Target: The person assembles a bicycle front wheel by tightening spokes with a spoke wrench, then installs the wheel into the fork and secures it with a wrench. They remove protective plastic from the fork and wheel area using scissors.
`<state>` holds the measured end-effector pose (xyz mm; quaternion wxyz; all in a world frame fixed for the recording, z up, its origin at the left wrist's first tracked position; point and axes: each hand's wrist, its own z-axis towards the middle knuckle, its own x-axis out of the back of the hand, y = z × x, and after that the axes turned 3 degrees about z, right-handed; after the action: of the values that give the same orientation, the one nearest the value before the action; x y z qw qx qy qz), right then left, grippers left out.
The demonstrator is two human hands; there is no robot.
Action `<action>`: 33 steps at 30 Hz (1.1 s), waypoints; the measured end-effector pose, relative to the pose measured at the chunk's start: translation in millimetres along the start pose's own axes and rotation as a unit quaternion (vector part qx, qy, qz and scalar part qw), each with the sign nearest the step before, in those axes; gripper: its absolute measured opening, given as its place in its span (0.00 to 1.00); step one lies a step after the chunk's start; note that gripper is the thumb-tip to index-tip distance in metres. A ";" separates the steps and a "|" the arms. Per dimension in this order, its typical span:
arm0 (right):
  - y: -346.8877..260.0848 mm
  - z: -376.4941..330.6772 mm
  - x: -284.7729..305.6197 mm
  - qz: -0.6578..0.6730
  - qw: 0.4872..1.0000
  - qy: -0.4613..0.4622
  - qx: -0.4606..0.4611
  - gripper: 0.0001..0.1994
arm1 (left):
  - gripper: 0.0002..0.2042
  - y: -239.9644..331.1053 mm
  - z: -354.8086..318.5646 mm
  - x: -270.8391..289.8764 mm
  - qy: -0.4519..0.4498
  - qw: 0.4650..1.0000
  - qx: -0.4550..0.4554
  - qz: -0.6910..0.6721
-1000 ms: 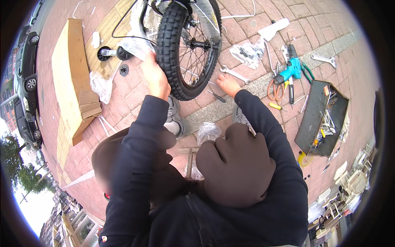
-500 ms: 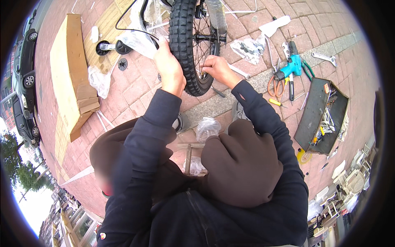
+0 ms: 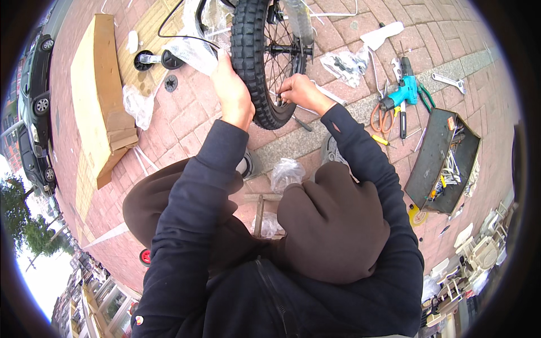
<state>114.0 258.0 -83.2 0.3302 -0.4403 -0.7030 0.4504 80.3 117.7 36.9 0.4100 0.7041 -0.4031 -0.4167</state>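
Observation:
A bicycle wheel with a black knobbly tire (image 3: 248,53) stands in front of me at the top middle, its spokes and axle facing right. My left hand (image 3: 234,93) grips the tire's left side, thumb up along the tread, with the other fingers mostly hidden. My right hand (image 3: 307,94) reaches in from the right at the bottom of the rim. Its thumb and index finger pinch a small part on the inner rim that looks like the tire valve (image 3: 278,101). The fork leg (image 3: 298,22) beside the wheel is wrapped in clear plastic.
To the right lie a teal cordless drill (image 3: 404,93), orange-handled scissors (image 3: 382,117), an adjustable wrench (image 3: 449,81) and an open metal toolbox (image 3: 425,160). A cardboard box (image 3: 101,107) stands left, near plastic wrap (image 3: 140,107). A small bag (image 3: 286,173) lies between my feet.
The view has shifted slightly. My right fingers have moved a little at the rim, still pinching there. My left hand keeps its hold on the tire.

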 end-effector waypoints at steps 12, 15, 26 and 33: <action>-0.7 -8.0 -13.6 -0.109 0.990 0.086 0.029 0.07 | 0.16 -1.5 2.0 4.9 0.004 1.000 -0.005 0.012; 9.5 -8.8 -18.9 0.049 0.995 0.079 -0.021 0.06 | 0.16 -1.4 2.0 5.0 0.006 1.000 -0.010 0.014; 6.5 -27.0 -17.6 0.240 0.964 0.009 -0.113 0.07 | 0.16 -3.0 0.9 5.3 0.000 0.999 -0.027 0.019; -4.3 -33.1 -14.0 0.319 0.939 0.036 -0.122 0.11 | 0.16 -2.2 2.2 3.4 0.008 1.000 -0.011 0.006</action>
<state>146.6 255.6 -67.7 0.1383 -0.6944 -0.5628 0.4267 79.9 114.8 33.3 0.4240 0.7003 -0.3992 -0.4128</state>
